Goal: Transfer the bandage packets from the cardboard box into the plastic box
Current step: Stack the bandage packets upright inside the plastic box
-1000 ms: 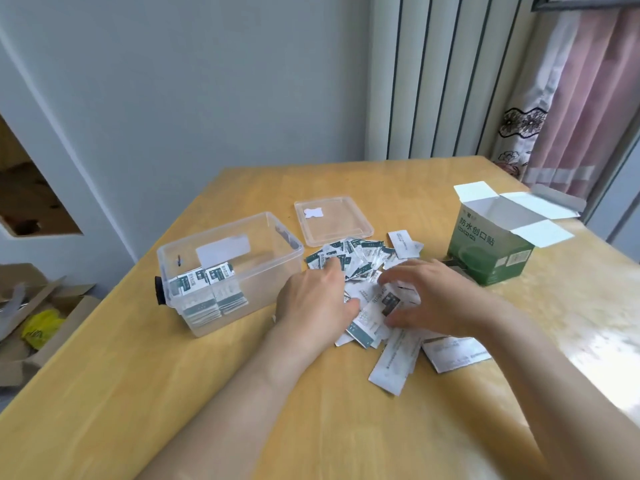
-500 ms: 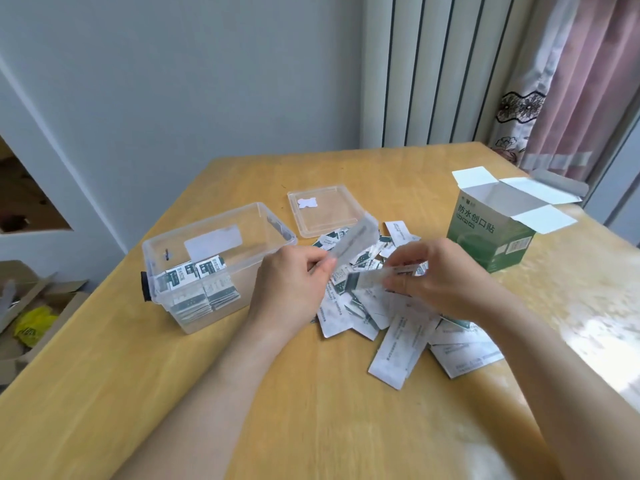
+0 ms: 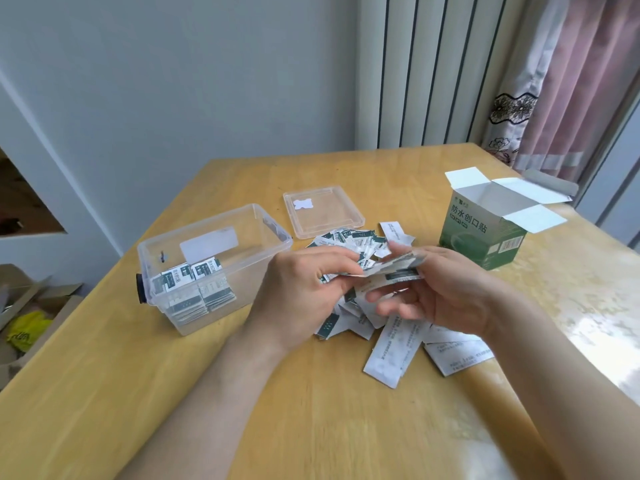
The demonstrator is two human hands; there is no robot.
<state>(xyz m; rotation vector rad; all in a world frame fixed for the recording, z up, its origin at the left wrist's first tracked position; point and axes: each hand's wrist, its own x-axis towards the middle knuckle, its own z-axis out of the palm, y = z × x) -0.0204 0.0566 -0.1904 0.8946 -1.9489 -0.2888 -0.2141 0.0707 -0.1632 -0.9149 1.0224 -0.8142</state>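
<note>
A loose pile of white-and-green bandage packets [image 3: 349, 242] lies on the wooden table [image 3: 311, 410] at the centre. Just above the pile, my left hand [image 3: 304, 289] and my right hand [image 3: 446, 289] together pinch a small stack of packets [image 3: 389, 270]. The clear plastic box [image 3: 221, 220] stands to the left, open, with packets stacked on edge inside it. The green cardboard box [image 3: 485, 233] stands at the right with its flaps open; its inside is hidden from view.
The plastic box's clear lid [image 3: 322, 211] lies flat behind the pile. Long white packets [image 3: 394, 348] lie near the front of the pile. Curtains [image 3: 571, 81] hang behind the right corner. Cardboard and a yellow bag [image 3: 24, 330] sit on the floor to the left.
Both hands have lifted off the pile, each gathering packets, and now hold a small stack together above it. The view has shifted slightly.
</note>
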